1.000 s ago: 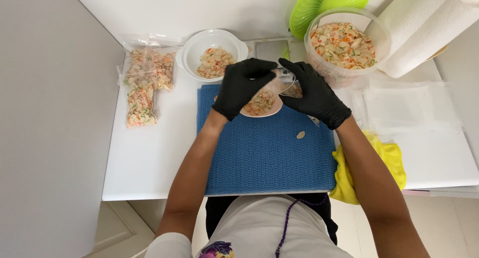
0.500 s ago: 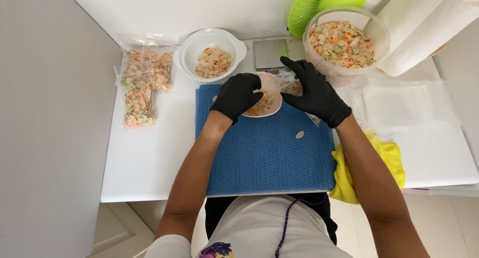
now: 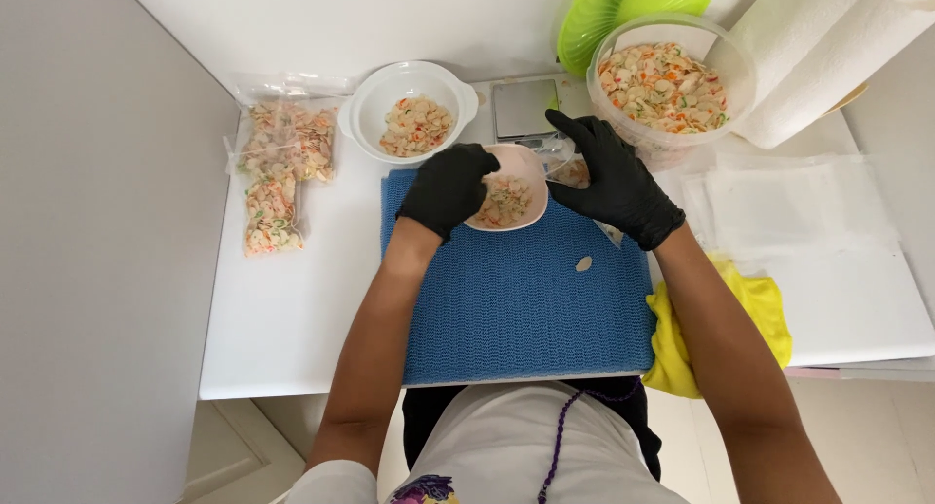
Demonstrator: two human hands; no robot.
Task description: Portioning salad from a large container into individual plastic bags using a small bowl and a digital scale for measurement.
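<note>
Both hands wear black gloves. My left hand [image 3: 446, 187] grips the left rim of a small pinkish bowl [image 3: 521, 163] filled with pale, orange and green flakes, at the far edge of a blue mat [image 3: 526, 299]. My right hand [image 3: 609, 178] rests beside the bowl on a clear plastic bag [image 3: 570, 171] that holds some of the same flakes; its fingers are spread. One loose flake [image 3: 583, 263] lies on the mat.
A white two-handled bowl [image 3: 368, 105] of flakes stands at the back left, beside two filled clear bags [image 3: 278, 168]. A small scale [image 3: 523, 108], a large clear tub [image 3: 672, 85] of flakes, a green lid [image 3: 604, 7], paper towel rolls [image 3: 828, 56] and a yellow cloth [image 3: 760, 309] lie right.
My left hand slid from over the bowl to its left rim. My right hand shifted slightly right, onto the bag. The bowl's contents now show more.
</note>
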